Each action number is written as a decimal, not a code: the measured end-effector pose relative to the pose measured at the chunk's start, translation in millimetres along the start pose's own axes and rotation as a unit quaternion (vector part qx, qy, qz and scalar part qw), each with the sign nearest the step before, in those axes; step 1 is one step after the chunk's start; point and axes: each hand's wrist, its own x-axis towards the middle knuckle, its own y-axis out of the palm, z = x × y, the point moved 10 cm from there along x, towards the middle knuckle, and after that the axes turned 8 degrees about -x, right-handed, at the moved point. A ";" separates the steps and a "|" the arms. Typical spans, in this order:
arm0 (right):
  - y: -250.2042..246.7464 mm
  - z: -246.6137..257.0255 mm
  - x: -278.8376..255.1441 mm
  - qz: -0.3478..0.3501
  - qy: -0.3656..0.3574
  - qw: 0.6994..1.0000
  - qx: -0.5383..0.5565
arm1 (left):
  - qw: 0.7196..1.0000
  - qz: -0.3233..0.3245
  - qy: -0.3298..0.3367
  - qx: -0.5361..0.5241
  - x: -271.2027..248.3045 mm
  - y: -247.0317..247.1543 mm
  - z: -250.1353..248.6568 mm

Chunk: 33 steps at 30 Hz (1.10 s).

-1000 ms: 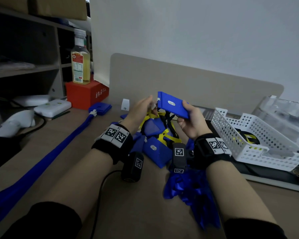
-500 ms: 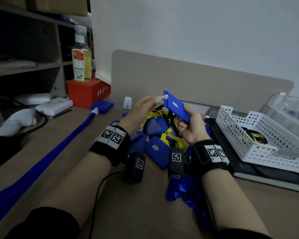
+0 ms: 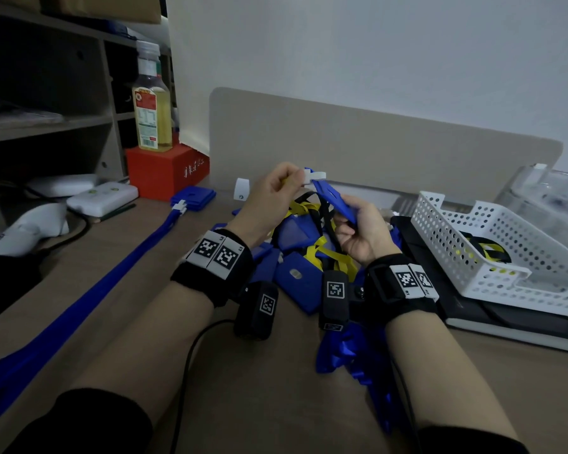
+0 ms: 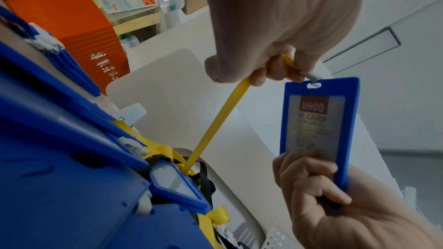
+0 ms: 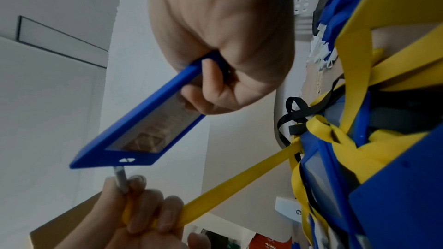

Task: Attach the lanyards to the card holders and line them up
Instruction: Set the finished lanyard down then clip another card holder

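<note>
My right hand (image 3: pixel 358 229) grips the lower end of a blue card holder (image 4: pixel 316 120), held up above the desk with its slot end toward my left hand. My left hand (image 3: pixel 276 188) pinches the white clip (image 3: pixel 315 175) of a yellow lanyard (image 4: pixel 215 120); the clip passes through the holder's top slot (image 4: pixel 313 85). The yellow strap runs down to a heap of blue card holders and yellow and black lanyards (image 3: pixel 305 250) under my hands. In the right wrist view the card holder (image 5: pixel 143 130) is seen edge-on above the clip (image 5: pixel 121 179).
A long blue lanyard with a card holder (image 3: pixel 191 199) lies along the desk on the left. A white perforated basket (image 3: pixel 492 253) stands at the right on a black pad. A red box (image 3: pixel 164 170) with a bottle (image 3: pixel 151 103) sits at the back left. Blue ribbon bunches (image 3: pixel 351 352) lie near my right forearm.
The right hand turned the card holder from flat to nearly edge-on and tilted its slot end toward the left hand. The left hand brought the white clip up into the slot.
</note>
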 end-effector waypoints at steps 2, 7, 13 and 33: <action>-2.4 -2.4 1.7 -0.006 0.008 1.000 -0.029 | 0.999 0.002 0.026 0.034 0.6 -2.0 -5.7; -3.4 -12.6 6.7 -0.020 0.023 0.999 -0.043 | 0.994 -0.002 0.085 0.069 -0.4 2.3 -33.8; -19.9 -5.1 5.3 -0.086 -0.006 0.996 -0.008 | 0.983 -0.069 -0.007 -0.171 3.6 -11.8 -28.6; 17.6 -8.6 4.0 0.021 0.019 0.979 0.201 | 0.885 -0.035 -0.257 -0.387 -7.9 21.0 24.6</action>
